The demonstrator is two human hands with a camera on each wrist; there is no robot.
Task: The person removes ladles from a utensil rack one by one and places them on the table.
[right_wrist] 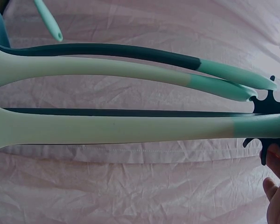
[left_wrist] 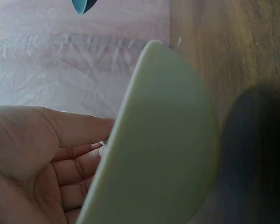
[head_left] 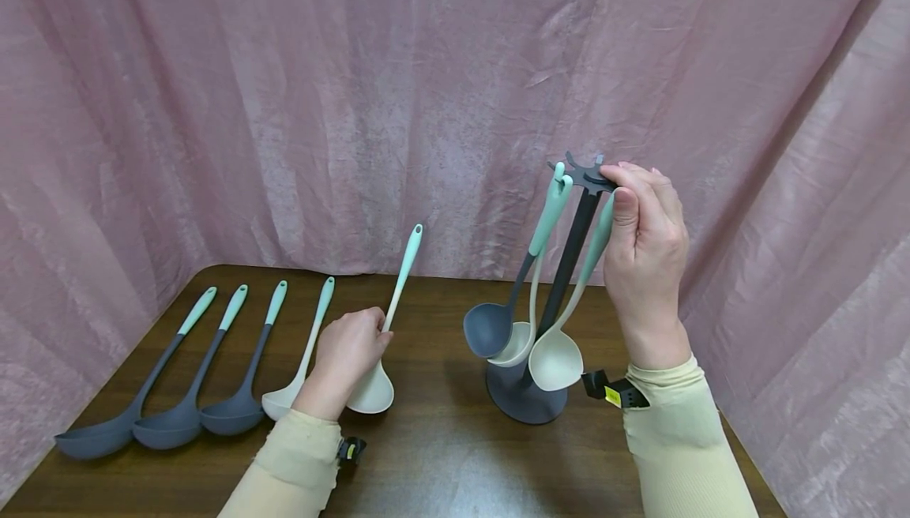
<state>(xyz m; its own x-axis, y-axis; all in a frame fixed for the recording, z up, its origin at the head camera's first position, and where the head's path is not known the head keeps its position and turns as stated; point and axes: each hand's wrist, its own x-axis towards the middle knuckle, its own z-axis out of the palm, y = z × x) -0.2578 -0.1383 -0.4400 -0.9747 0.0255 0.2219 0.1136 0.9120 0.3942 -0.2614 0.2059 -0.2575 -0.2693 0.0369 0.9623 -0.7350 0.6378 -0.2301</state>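
Observation:
My left hand [head_left: 353, 348] pinches a white ladle [head_left: 374, 392] with a mint handle by its stem. The ladle is tilted, and its bowl [left_wrist: 163, 135] fills the middle of the left wrist view. A dark utensil stand [head_left: 579, 226] stands on the right. On it hang a grey ladle [head_left: 489, 328] and two white ladles, one at the front [head_left: 557, 360] and one partly hidden behind [head_left: 522, 344]. My right hand [head_left: 647, 242] grips the stand's hooked top [right_wrist: 270, 100], beside the front ladle's handle. Its exact finger contact is partly hidden.
Left of my left hand, another white ladle [head_left: 280, 399] and three grey ladles [head_left: 231, 415] lie in a row on the brown wooden table [head_left: 434, 455]. Pink curtains [head_left: 426, 107] hang behind the table and along its sides.

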